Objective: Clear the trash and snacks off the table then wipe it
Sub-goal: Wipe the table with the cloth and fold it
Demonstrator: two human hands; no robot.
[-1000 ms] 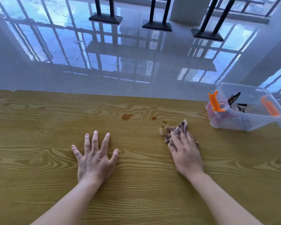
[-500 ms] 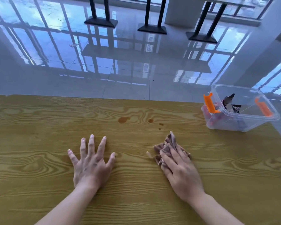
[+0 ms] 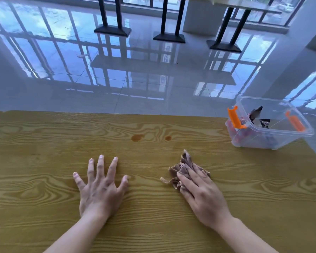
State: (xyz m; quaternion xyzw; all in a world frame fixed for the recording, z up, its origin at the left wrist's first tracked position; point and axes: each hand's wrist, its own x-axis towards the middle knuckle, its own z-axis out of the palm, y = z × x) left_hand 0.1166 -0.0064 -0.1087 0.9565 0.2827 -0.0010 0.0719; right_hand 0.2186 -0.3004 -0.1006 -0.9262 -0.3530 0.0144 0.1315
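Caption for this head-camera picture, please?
Right hand presses a brown cloth on the wooden table; left hand rests flat.

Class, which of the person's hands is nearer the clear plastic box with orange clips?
Right. The right hand, pressing the cloth, lies below-left of the box; the left hand rests flat much farther left.
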